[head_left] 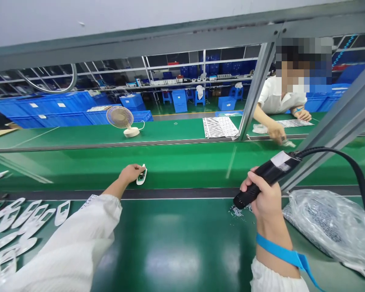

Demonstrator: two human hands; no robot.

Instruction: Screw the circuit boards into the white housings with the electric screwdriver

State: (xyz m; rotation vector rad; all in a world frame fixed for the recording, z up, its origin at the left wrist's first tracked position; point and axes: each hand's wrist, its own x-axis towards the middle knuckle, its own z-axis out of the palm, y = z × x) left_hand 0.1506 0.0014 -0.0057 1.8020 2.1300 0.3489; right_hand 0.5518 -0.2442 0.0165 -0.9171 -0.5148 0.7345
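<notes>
My left hand reaches out over the green conveyor belt, its fingers closed on the end of a small white plastic housing with a green circuit board in it. My right hand is wrapped round a black electric screwdriver, with a cord running from its rear end. The screwdriver's front end points down and left, just above a small pile of screws on the green bench. Whether it touches them I cannot tell. A blue strap circles my right wrist.
Several white housings lie at the left. A clear bag of screws lies at the right, below a slanting metal post. Beyond the belt stand a small fan and printed sheets. Across from me, a co-worker's hand reaches over the belt.
</notes>
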